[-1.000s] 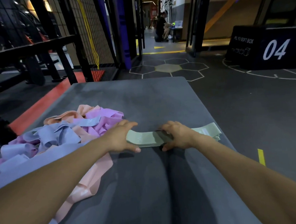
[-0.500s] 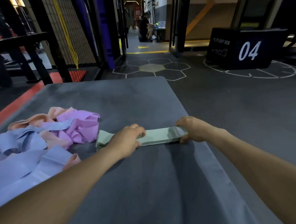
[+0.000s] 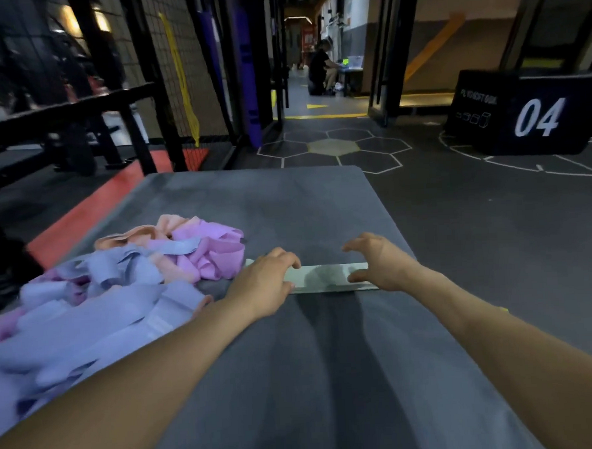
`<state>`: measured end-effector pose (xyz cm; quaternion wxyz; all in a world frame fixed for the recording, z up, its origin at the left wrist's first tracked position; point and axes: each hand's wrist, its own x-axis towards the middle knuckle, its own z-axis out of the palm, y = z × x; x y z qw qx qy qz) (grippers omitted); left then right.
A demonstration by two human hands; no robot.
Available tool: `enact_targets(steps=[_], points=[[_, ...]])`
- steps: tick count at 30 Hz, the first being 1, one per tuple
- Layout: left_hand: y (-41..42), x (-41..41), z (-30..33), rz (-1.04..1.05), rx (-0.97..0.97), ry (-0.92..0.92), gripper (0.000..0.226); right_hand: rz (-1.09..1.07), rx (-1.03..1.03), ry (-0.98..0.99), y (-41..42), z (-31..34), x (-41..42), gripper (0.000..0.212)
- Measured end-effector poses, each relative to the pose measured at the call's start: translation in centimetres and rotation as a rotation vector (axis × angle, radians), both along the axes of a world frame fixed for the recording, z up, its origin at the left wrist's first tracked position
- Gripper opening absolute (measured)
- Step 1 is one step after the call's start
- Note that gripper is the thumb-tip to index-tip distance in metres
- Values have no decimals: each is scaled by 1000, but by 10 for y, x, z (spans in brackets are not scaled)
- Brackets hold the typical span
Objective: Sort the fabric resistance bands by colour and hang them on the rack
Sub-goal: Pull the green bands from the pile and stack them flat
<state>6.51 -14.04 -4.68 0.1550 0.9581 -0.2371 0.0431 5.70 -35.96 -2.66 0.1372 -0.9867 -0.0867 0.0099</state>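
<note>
A pale green band [image 3: 328, 278] lies flat and folded on the grey padded top [image 3: 269, 205], near its right edge. My left hand [image 3: 265, 282] rests on the band's left end with its fingers bent down over it. At the right end, my right hand [image 3: 375, 261] hovers with fingers spread and lifted, and only the thumb touches the band. To the left lies a loose heap of bands: blue-lavender ones [image 3: 104, 320] in front, lilac-pink ones [image 3: 217, 252] beside my left hand, and peach ones [image 3: 140, 234] behind.
A black metal frame [image 3: 75, 105] stands at the far left, with a yellow band [image 3: 181, 76] hanging on the mesh behind it. A black box marked 04 [image 3: 539, 119] sits on the floor at the right. A person [image 3: 321, 70] sits far down the corridor.
The green band now lies shorter and neater. My right hand has lifted its fingers off the band's right end. My left hand stays on the left end.
</note>
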Motion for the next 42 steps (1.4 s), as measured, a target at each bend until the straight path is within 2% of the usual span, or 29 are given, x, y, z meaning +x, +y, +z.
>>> enact_targets(steps=[7,14,20,25,28,31,33,35,37,40,42], points=[[88,-42,30,131,-52,-58,32,129,93,3,111,21,-16,54],[187,-79,49,265,-146,-91,34,292,179,-53,220,37,-31,35],[276,-108,44,445,-241,-94,32,397,236,3,301,35,-49,55],[323,-142,24,556,-300,-87,31,515,44,113,350,13,-67,91],[338,-157,11,591,-309,-25,33,538,44,146,364,2,-75,94],[344,-166,-6,572,-307,45,32,574,-24,225,373,-4,-84,79],[343,-171,-14,573,-322,62,29,625,-73,231,382,-9,-89,43],[342,-173,-18,591,-328,70,28,604,-29,273,389,-9,-93,23],[342,-172,-22,615,-340,92,27,593,3,315,391,-8,-97,36],[344,-171,-23,627,-380,109,22,654,-215,260,391,-9,-103,90],[345,-170,-25,627,-401,110,19,662,-335,184,393,-11,-106,100]])
